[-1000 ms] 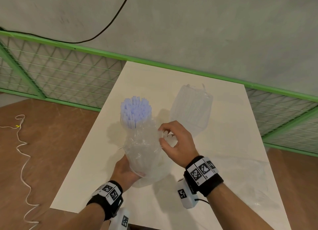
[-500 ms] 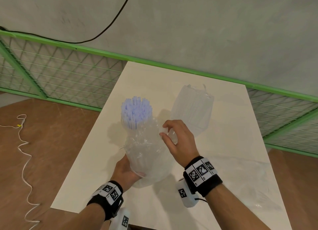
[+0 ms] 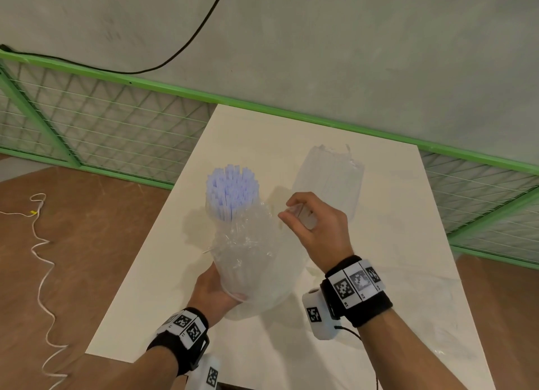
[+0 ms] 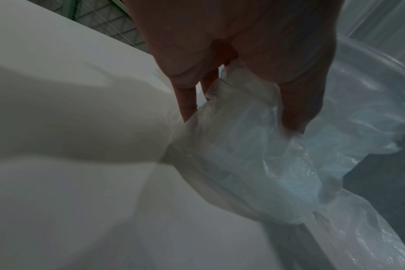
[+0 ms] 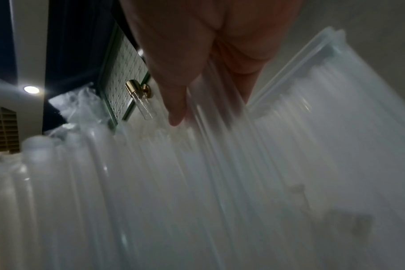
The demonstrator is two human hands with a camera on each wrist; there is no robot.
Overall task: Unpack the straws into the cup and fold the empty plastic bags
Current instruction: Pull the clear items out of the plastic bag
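Left hand (image 3: pixel 217 292) wrapped round the lower part of the plastic bag (image 3: pixel 248 258) and the cup hidden inside it, held just above the table (image 3: pixel 379 243) toward its near-left edge. Straws (image 3: pixel 232 191) standing upright in a tight bundle, bluish-white tops clear of the crumpled bag mouth. Right hand (image 3: pixel 316 223) just beside the bag on its right, thumb and forefinger pinched on a small clear scrap or fold of film (too pale to say which). A second packet of straws (image 3: pixel 329 179) lying flat nearer the far edge, unopened as far as can be told. A loose sheet of film (image 3: pixel 437 316) spread along the right edge.

Judged step: peeling the bag down off the bundle.

Risks from here:
- Tugging the film sideways rather than down, tipping the top-heavy bundle and spilling straws toward the left edge.
- Slack grip below, letting the cup slip through slick plastic.
- Film snagging on straw tips and dragging a few out with it.
- Thin film tearing under a pinch, leaving scraps harder to fold.
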